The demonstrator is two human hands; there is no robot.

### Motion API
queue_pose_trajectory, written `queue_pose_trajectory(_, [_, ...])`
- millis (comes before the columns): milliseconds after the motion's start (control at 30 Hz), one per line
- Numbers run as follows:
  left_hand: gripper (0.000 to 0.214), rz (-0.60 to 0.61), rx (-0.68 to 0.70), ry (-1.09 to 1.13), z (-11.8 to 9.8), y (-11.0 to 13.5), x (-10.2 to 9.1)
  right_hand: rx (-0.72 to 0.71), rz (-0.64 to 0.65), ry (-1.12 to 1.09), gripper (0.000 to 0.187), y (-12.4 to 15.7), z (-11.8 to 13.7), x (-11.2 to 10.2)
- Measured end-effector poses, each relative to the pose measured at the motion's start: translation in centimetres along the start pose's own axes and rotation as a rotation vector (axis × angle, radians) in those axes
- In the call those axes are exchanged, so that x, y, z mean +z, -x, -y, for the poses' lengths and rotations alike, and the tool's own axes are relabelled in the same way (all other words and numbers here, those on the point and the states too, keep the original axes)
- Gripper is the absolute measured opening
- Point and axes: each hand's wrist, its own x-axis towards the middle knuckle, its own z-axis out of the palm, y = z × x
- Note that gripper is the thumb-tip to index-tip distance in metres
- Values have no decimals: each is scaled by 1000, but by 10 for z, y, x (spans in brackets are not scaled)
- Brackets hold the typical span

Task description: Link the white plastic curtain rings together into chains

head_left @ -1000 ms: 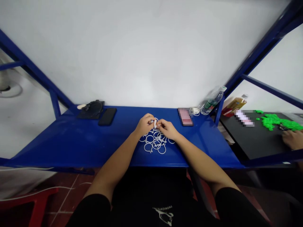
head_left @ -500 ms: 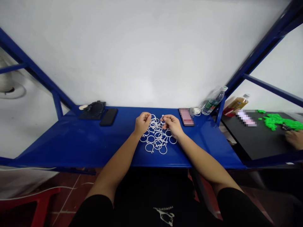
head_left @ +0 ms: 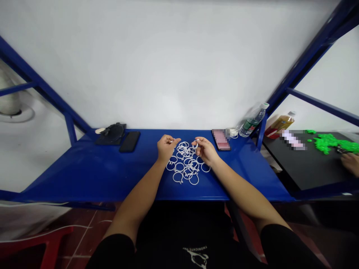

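Ring work at the bench: a person seated at a blue metal workbench handles a heap of thin white plastic rings lying flat on the bench top.

The left hand hovers at the heap's far left edge. Its fingers are curled, and thumb and forefinger pinch a small white piece. The right hand hovers at the heap's far right edge and pinches a white ring the same way. The two hands are apart, with the far rings of the heap between them. The view is too small to tell whether the pinched pieces are open or snapped shut.

The work looks best served by fingertip grips close to each ring's joint. It should also help to hold the pieces clear above the heap, so that they do not snag the overlapping rings below. Forearms rested on the bench edge should steady both pinches.

Left of the heap lie a flat black phone and a black pouch. To its right are a blurred pink-cased device and a clear plastic water bottle. Far to the right, another person's hand works beside bright green plastic parts on a black table.
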Motion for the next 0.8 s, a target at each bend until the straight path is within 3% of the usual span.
queue_pose_trajectory(267, [29, 0, 48, -52, 6, -1, 2, 30, -44, -128, 23, -1, 4, -1])
queue_pose_trajectory(567, [26, 182, 272, -127, 9, 1, -3, -27, -86, -207, 15, -2, 6, -3])
queue_pose_trajectory(800, [28, 229, 287, -159, 10, 2, -6, -83, -90, -177, 9, -1, 5, -5])
